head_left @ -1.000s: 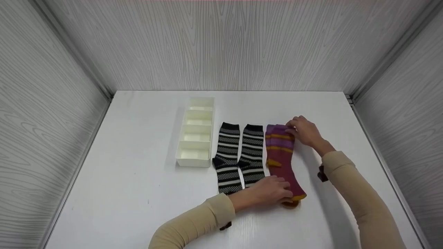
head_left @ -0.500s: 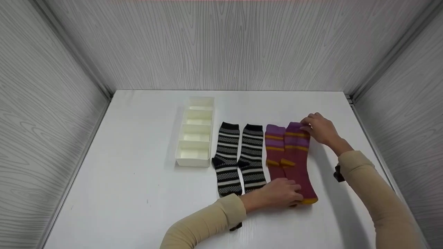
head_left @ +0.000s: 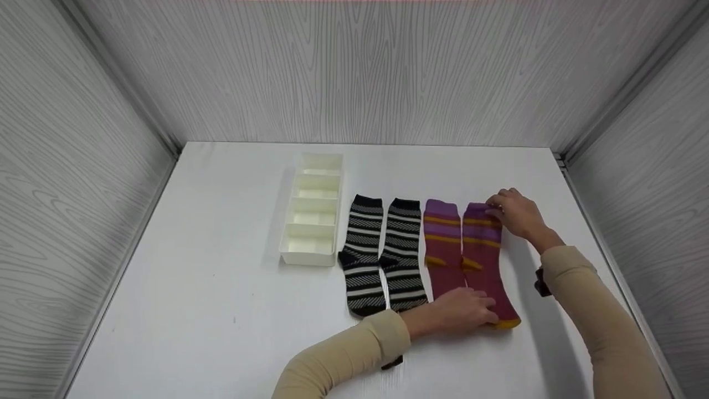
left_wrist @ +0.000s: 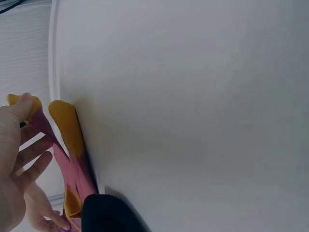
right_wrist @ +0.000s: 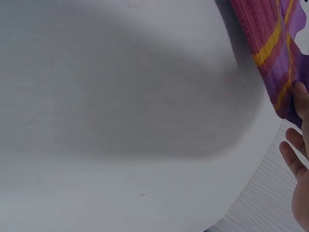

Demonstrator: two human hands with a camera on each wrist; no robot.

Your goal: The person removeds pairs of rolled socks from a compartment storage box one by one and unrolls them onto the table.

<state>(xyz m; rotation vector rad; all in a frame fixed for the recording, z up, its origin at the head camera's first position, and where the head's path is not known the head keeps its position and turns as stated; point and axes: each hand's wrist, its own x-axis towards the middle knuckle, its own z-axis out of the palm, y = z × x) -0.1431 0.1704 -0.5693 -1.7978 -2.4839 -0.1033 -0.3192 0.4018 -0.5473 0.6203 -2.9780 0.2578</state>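
Two maroon socks with purple cuffs and mustard stripes lie side by side at the right in the head view. My right hand [head_left: 518,213] pinches the cuff of the right-hand maroon sock [head_left: 483,244] between thumb and fingers. At that sock's other end, my left hand [head_left: 464,311] pinches the mustard toe [left_wrist: 35,107], raised off the table in the left wrist view. The left-hand maroon sock [head_left: 443,224] lies flat beside it, its toe end hidden by the left hand in the head view. Its mustard toe [left_wrist: 66,123] shows in the left wrist view.
Two black-and-white striped socks, the left one [head_left: 364,249] and the right one [head_left: 404,249], lie left of the maroon pair. Further left stands a white divided box [head_left: 308,259] with several compartments. Grey wood-grain walls [head_left: 365,72] enclose the white table [head_left: 194,249].
Both hands have moved right, carrying the upper maroon sock off the other one. The two maroon socks overlapped before and now lie next to each other.
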